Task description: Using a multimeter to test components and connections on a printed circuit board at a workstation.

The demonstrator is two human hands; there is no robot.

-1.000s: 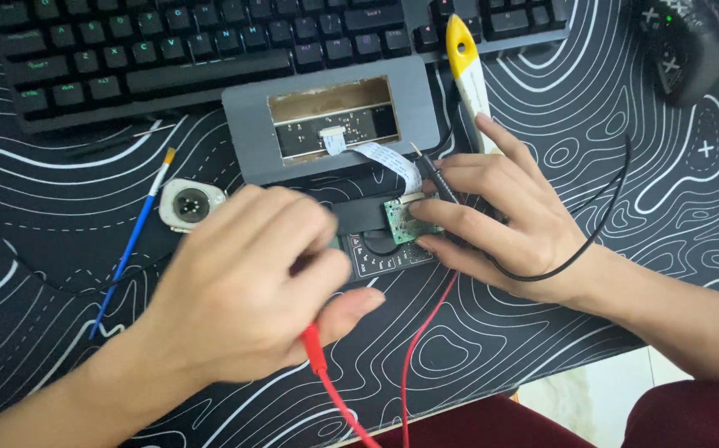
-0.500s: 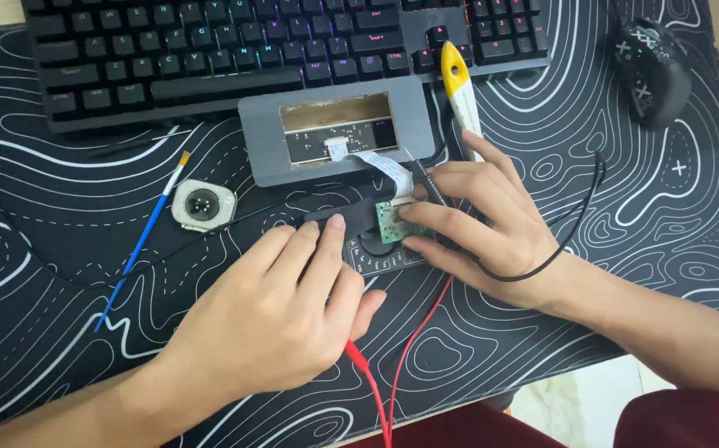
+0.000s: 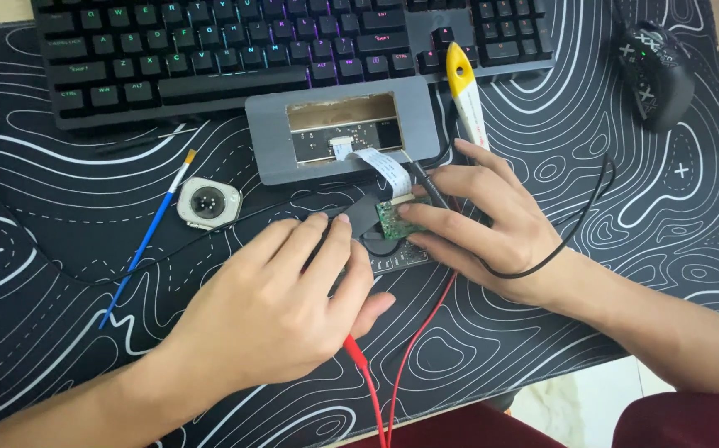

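Black desk mat (image 3: 60,274) with white contour lines lies under everything we work on, a backlit keyboard (image 3: 235,50) along its far edge and a dark mouse (image 3: 656,75) at the far right. Compared with 1 second ago, our left hand (image 3: 272,311) has flattened: the fingers that were curled are now stretched toward the small dark base (image 3: 388,253), and the red probe (image 3: 358,357) juts from beneath the palm. We cannot tell whether that hand grips it.

Our right hand (image 3: 480,228) has stayed put, fingers pressing the small green circuit board (image 3: 394,217) down on the base and pinching a black probe (image 3: 427,184) against it. The board hangs on a white ribbon cable (image 3: 384,166) from the grey frame (image 3: 276,158). We judge the contact steady, so any reading depends on the red tip.

A blue brush (image 3: 148,236), a round watch case (image 3: 208,202) and a yellow-handled tool (image 3: 465,91) lie untouched.
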